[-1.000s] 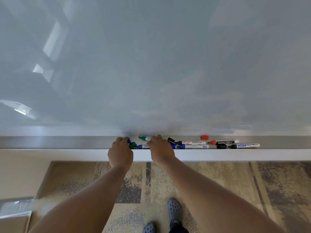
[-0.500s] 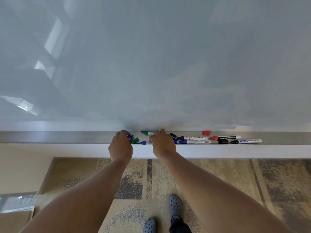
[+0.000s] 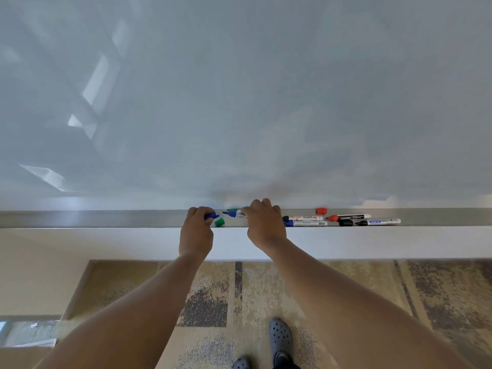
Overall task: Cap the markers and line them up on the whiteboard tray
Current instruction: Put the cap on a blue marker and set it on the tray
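my left hand (image 3: 196, 230) pinches the blue cap (image 3: 211, 216); my right hand (image 3: 263, 225) grips the blue marker (image 3: 234, 214) just above the tray (image 3: 106, 219). i should align cap mouth and tip coaxially, then press until seated, clear of the green cap (image 3: 219, 222).

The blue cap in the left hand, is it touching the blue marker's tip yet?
Apart. The head view shows a strip of tray between the blue cap in the left hand and the blue marker tip.

Office: whiteboard (image 3: 266, 102), carpet tiles (image 3: 346, 302)
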The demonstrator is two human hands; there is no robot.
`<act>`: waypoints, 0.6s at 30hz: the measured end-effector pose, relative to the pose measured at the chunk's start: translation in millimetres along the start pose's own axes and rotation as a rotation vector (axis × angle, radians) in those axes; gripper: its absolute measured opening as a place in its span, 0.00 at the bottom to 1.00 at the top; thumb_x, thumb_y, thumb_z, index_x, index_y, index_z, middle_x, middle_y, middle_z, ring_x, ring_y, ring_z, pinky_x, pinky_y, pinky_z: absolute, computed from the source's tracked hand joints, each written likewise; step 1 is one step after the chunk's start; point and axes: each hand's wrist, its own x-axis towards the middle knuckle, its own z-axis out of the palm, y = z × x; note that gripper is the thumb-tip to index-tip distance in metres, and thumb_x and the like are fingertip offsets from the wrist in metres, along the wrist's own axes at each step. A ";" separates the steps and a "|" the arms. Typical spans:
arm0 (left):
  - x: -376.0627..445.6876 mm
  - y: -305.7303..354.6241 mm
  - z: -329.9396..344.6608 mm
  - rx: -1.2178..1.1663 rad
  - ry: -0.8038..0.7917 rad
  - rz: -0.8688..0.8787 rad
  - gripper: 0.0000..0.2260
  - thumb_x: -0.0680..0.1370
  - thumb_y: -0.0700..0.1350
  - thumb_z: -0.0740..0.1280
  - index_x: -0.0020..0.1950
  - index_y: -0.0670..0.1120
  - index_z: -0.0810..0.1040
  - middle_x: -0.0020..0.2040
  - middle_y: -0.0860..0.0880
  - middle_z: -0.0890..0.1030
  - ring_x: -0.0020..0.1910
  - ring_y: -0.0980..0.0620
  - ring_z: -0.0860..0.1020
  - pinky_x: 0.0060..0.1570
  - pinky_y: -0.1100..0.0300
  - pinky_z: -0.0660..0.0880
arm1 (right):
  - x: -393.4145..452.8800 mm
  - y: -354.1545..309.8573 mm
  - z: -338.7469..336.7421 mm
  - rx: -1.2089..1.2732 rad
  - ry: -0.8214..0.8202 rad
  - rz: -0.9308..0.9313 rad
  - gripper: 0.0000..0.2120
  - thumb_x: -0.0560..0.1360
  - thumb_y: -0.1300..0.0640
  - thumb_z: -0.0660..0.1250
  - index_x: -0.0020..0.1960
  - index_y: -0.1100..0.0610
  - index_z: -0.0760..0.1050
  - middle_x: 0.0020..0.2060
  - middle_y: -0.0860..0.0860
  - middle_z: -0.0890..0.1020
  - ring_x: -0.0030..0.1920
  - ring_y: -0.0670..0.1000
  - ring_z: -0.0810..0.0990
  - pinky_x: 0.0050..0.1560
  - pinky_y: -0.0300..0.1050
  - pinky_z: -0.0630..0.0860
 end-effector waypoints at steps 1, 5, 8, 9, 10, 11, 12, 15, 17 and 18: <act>-2.2 1.2 -2.8 -0.017 -0.002 0.013 0.11 0.81 0.37 0.60 0.58 0.47 0.78 0.57 0.50 0.75 0.46 0.53 0.76 0.44 0.62 0.72 | -2.5 0.8 -2.9 0.002 0.006 0.012 0.20 0.73 0.67 0.61 0.63 0.54 0.73 0.55 0.53 0.75 0.56 0.57 0.70 0.54 0.52 0.68; -11.5 8.8 -19.0 -0.053 0.000 0.071 0.11 0.81 0.36 0.61 0.58 0.47 0.78 0.56 0.51 0.74 0.47 0.55 0.76 0.44 0.69 0.69 | -13.3 -1.8 -18.4 0.013 0.058 0.036 0.20 0.72 0.67 0.62 0.61 0.52 0.74 0.55 0.53 0.75 0.54 0.56 0.71 0.51 0.51 0.67; -16.5 18.5 -31.6 -0.088 0.017 0.104 0.10 0.82 0.37 0.61 0.57 0.47 0.79 0.55 0.51 0.75 0.46 0.54 0.76 0.43 0.69 0.69 | -19.9 -7.3 -33.3 0.010 0.103 0.024 0.20 0.72 0.66 0.63 0.61 0.52 0.74 0.55 0.53 0.75 0.54 0.56 0.72 0.51 0.50 0.67; -18.0 22.1 -35.4 -0.095 0.025 0.112 0.10 0.82 0.38 0.61 0.57 0.47 0.79 0.55 0.51 0.75 0.46 0.54 0.76 0.45 0.67 0.69 | -21.8 -9.1 -38.5 0.005 0.117 0.018 0.20 0.72 0.66 0.63 0.61 0.52 0.74 0.56 0.52 0.75 0.54 0.56 0.72 0.50 0.49 0.67; -19.8 25.6 -39.2 -0.096 0.033 0.125 0.10 0.82 0.38 0.61 0.57 0.47 0.79 0.55 0.51 0.75 0.46 0.54 0.76 0.46 0.66 0.70 | -23.8 -11.1 -43.6 -0.001 0.133 0.012 0.19 0.72 0.66 0.63 0.61 0.52 0.74 0.56 0.52 0.75 0.54 0.56 0.72 0.49 0.49 0.66; -22.0 29.3 -43.0 -0.097 0.045 0.143 0.10 0.82 0.38 0.61 0.57 0.48 0.79 0.55 0.51 0.75 0.46 0.54 0.76 0.46 0.66 0.70 | -25.8 -13.0 -48.5 -0.007 0.151 0.006 0.18 0.72 0.65 0.63 0.60 0.52 0.74 0.55 0.52 0.75 0.53 0.57 0.72 0.47 0.48 0.65; -23.3 32.4 -46.2 -0.099 0.055 0.161 0.10 0.82 0.38 0.61 0.57 0.47 0.79 0.54 0.51 0.75 0.46 0.55 0.76 0.46 0.66 0.69 | -27.3 -14.8 -53.1 -0.008 0.169 0.003 0.18 0.72 0.65 0.63 0.59 0.52 0.75 0.55 0.52 0.75 0.53 0.56 0.73 0.46 0.47 0.64; -27.9 42.2 -56.6 -0.104 0.078 0.195 0.10 0.82 0.38 0.61 0.57 0.47 0.79 0.54 0.52 0.75 0.46 0.55 0.76 0.45 0.70 0.67 | -32.1 -19.8 -65.7 -0.016 0.225 -0.003 0.17 0.72 0.65 0.64 0.58 0.52 0.76 0.54 0.52 0.76 0.52 0.56 0.73 0.45 0.48 0.65; -32.2 49.1 -63.3 -0.115 0.087 0.211 0.10 0.82 0.38 0.61 0.57 0.47 0.79 0.54 0.52 0.75 0.46 0.55 0.76 0.46 0.69 0.68 | -36.6 -23.2 -73.4 -0.035 0.246 -0.008 0.18 0.72 0.65 0.64 0.59 0.51 0.75 0.55 0.51 0.76 0.53 0.55 0.73 0.47 0.48 0.66; -35.2 53.0 -67.1 -0.115 0.093 0.225 0.10 0.82 0.38 0.61 0.58 0.47 0.79 0.54 0.52 0.75 0.45 0.55 0.76 0.46 0.67 0.68 | -39.5 -25.1 -77.3 -0.041 0.263 -0.015 0.18 0.72 0.65 0.64 0.59 0.51 0.75 0.55 0.51 0.76 0.53 0.55 0.73 0.47 0.48 0.66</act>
